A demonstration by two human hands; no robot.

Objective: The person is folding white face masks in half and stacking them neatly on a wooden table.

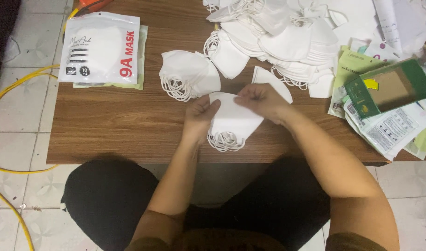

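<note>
Both hands meet over a small stack of folded white face masks (pixel 234 122) lying on the wooden table (pixel 129 125). Left hand (pixel 200 115) comes in with its forearm angled up from the lap, fingers curled around the stack's left edge, thumb on top. Right hand (pixel 260 99) reaches across with the wrist bent inward, fingertips pinched on the top mask's upper edge. White ear loops (pixel 226 141) spill out just below the left hand. Just beyond the left hand sits another small pile of masks (pixel 185 74); a large heap of masks (pixel 278 37) lies beyond the right hand. Further left rests a sealed mask packet (pixel 101 46), and printed pouches (pixel 389 121) lie to the right of the right forearm.
</note>
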